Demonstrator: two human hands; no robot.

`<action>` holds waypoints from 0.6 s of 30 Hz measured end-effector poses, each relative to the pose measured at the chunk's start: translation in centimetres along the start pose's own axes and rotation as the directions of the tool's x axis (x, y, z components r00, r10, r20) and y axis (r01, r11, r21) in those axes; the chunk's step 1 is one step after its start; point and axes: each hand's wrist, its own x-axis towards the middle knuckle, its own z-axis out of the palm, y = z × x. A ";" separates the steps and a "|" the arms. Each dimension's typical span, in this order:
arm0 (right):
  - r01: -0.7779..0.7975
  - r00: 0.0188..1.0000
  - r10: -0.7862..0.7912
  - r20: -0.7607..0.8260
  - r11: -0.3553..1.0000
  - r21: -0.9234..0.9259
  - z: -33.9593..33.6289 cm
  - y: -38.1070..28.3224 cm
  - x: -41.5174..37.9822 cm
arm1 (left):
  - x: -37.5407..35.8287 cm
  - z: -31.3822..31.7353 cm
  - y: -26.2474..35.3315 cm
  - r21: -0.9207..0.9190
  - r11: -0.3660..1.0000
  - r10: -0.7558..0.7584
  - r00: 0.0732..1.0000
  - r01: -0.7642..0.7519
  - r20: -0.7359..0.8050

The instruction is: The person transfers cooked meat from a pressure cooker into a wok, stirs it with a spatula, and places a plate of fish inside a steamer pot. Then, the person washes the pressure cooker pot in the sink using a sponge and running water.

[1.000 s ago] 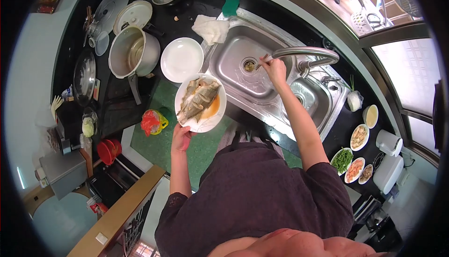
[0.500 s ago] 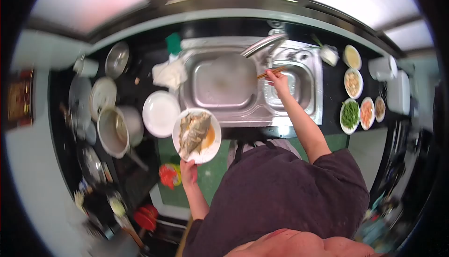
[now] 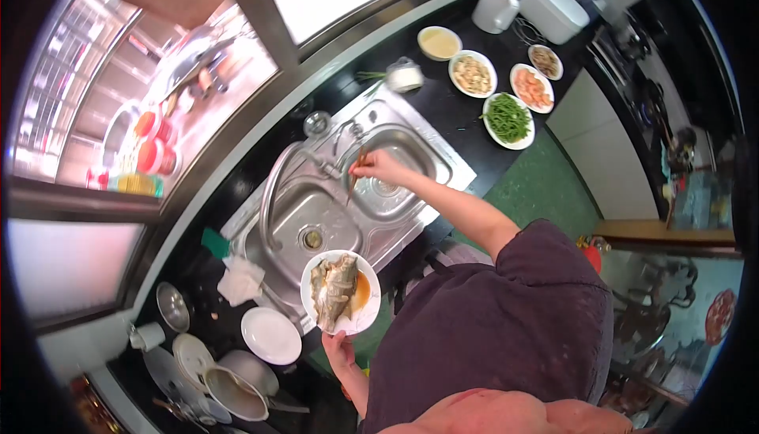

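Note:
My left hand [image 3: 338, 347] grips the near rim of a white plate [image 3: 368, 322], held at the front edge of the sink. On the plate lies a whole cooked-looking fish [image 3: 335, 288] with scored skin, beside a pool of brown liquid. Over the smaller basin [image 3: 415, 149], my right hand [image 3: 381, 167] is closed around a pair of brown chopsticks [image 3: 351, 186], tips pointing down near the divider. The larger basin [image 3: 336, 220] has a drain [image 3: 312, 239] in view, and the curved faucet [image 3: 273, 197] reaches over it.
An empty white plate [image 3: 271, 335], a white cloth [image 3: 240, 281] and a pot [image 3: 237, 393] are at the left. Along the right counter stand dishes of green vegetables [image 3: 507, 118], pink pieces [image 3: 531, 88] and pale pieces [image 3: 472, 75], plus a white kettle [image 3: 498, 5].
The view has turned, so the sink and counter now run diagonally. A grey blur over the larger basin is gone. Both hands keep hold of the plate and chopsticks, which now point downward.

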 end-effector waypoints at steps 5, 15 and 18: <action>-0.040 0.942 0.091 -0.322 0.986 0.162 -2.1 2.2 -9.1 | 3.8 2.6 -0.1 0.097 0.994 -0.056 0.988 0.043 0.146; 0.060 0.920 0.060 -0.387 0.956 0.289 -16.2 3.0 -20.2 | 6.3 30.9 -4.5 0.219 0.974 -0.113 0.951 0.050 0.286; 0.083 0.919 -0.095 -0.382 0.995 -0.048 -22.7 6.0 -24.4 | 7.5 39.5 -9.9 0.154 0.986 -0.133 0.884 0.069 0.448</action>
